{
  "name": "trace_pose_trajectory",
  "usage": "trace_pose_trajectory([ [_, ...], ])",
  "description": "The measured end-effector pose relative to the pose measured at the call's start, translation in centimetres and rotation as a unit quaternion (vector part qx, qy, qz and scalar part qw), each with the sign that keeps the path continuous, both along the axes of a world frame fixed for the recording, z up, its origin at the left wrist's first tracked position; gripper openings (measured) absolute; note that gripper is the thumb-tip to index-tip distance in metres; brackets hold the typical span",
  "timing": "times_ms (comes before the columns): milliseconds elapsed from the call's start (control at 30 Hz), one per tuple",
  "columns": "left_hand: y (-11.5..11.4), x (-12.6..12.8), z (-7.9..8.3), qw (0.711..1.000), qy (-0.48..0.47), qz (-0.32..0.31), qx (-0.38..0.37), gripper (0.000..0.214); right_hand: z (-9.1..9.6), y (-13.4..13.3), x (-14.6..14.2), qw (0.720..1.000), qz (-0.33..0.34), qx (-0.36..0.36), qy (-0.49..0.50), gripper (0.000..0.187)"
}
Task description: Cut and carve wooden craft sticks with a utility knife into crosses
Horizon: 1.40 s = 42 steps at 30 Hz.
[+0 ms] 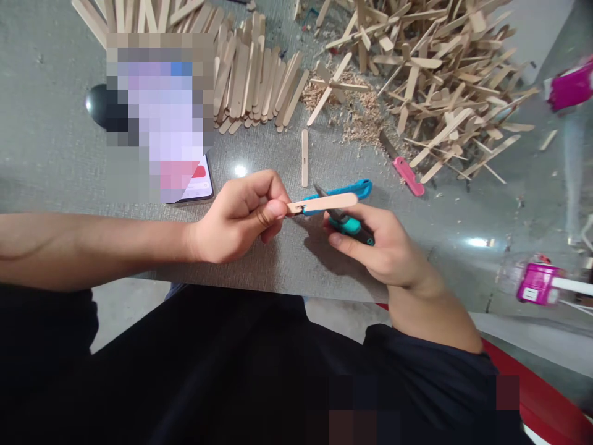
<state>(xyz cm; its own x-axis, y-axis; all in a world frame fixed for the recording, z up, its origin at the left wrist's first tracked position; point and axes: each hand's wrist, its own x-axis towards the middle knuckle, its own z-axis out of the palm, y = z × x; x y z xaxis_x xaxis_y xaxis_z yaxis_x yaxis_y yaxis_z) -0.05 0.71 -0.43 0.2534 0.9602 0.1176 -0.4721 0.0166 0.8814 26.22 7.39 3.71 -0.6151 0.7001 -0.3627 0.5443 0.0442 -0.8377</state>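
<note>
My left hand [245,217] pinches one end of a wooden craft stick [331,202], which points to the right and has a small rough cut near my fingertips. Closed around a teal and black utility knife [348,227], my right hand [377,244] keeps its blade up beside the stick. Behind the stick, a blue utility knife [361,188] lies on the table. Another craft stick [304,158] with a small slot in its middle lies just beyond. To the right rests a pink knife [407,175] with its blade out.
Rows of craft sticks [238,80] lie at the back left, near a phone [204,179] and a dark rounded object [106,106]. Wood shavings [365,117] and a heap of crossed sticks [417,74] fill the back right. A magenta-labelled item [540,284] stands at the right.
</note>
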Motion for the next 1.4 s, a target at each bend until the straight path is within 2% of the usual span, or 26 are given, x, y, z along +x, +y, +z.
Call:
trace_pose_trajectory([
  [200, 0.2, 0.2, 0.0, 0.999, 0.003, 0.039, -0.031, 0.043, 0.5, -0.9, -0.4, 0.997, 0.06, 0.048, -0.01, 0.018],
  [433, 0.5, 0.1, 0.2, 0.998, 0.03, 0.031, -0.035, 0.048, 0.4, -0.9, -0.4, 0.993, 0.091, 0.073, 0.001, 0.02],
  [600, 0.5, 0.0, 0.2, 0.997, 0.058, 0.024, -0.042, 0.052, 0.5, -0.6, -0.3, 0.994, 0.097, 0.056, 0.004, 0.02],
  [900, 0.5, -0.2, 0.1, 0.995, 0.087, 0.019, -0.039, 0.052, 0.9, 0.2, -0.2, 0.995, 0.102, -0.02, 0.004, 0.021],
  [1067, 0.8, -0.5, 0.3, 0.991, 0.133, 0.019, -0.025, 0.047, 1.5, 0.2, -0.2, 0.993, 0.111, 0.014, -0.035, 0.019],
  [1233, 0.8, -0.7, 0.6, 0.981, 0.194, 0.028, 0.001, 0.031, 1.6, 0.4, 0.2, 0.99, 0.118, 0.052, -0.062, 0.019],
  [1400, 0.8, -0.7, 0.6, 0.977, 0.21, 0.019, -0.011, 0.025, 1.4, 0.5, 0.4, 0.989, 0.121, 0.061, -0.061, 0.02],
])
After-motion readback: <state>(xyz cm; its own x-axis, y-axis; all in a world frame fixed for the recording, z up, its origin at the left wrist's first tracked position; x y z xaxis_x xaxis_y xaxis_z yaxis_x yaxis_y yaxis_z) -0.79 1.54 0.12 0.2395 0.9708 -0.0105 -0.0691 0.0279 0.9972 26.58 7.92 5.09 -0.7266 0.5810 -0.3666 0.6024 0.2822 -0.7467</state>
